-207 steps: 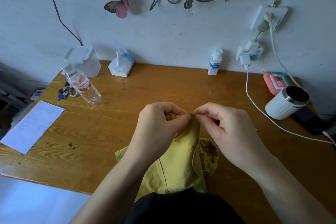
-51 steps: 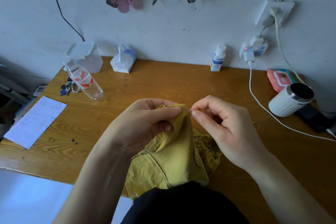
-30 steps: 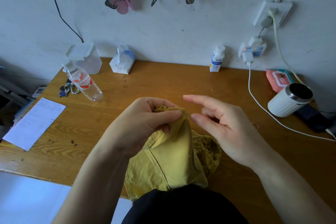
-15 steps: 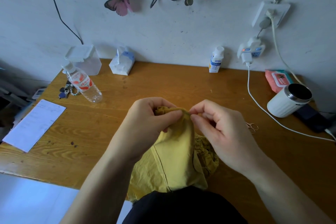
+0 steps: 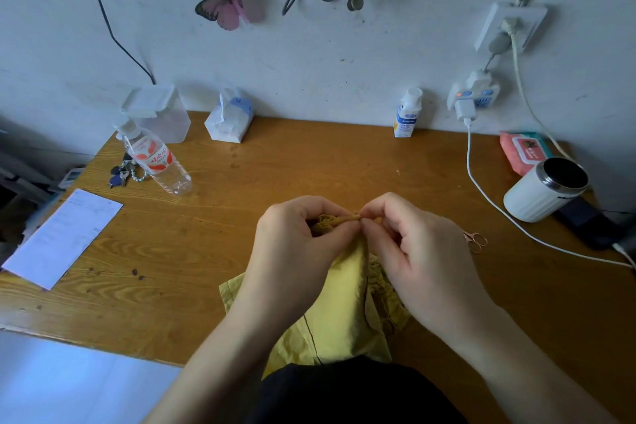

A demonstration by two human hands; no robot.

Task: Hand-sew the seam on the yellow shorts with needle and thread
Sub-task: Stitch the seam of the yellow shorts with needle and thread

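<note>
Your left hand (image 5: pixel 299 244) is closed on the yellow shorts (image 5: pixel 344 303): its fingers are curled and its thumb and forefinger pinch a raised fold of the fabric at the top. Your right hand (image 5: pixel 423 251) meets it from the other side, with thumb and forefinger pinched on the tip of the same fold and its other fingers curled toward the palm. The fingertips of the two hands touch at the fold. The needle and thread are too small to make out, so you cannot tell whether the right fingertips also hold the needle. The shorts hang from this pinch point down to the near edge of the wooden desk (image 5: pixel 275 165), where the lower part lies bunched between your forearms. A small pair of scissors (image 5: pixel 476 241) lies on the desk just beside your right hand. Further right, a white cup (image 5: pixel 543 189) stands near a white charging cable (image 5: pixel 481 189). On the left side of the desk, well apart from the shorts, a water bottle (image 5: pixel 155 162) lies tilted beside a bunch of keys (image 5: pixel 122 174), and a sheet of paper (image 5: pixel 62 237) rests at the desk's left edge.
</note>
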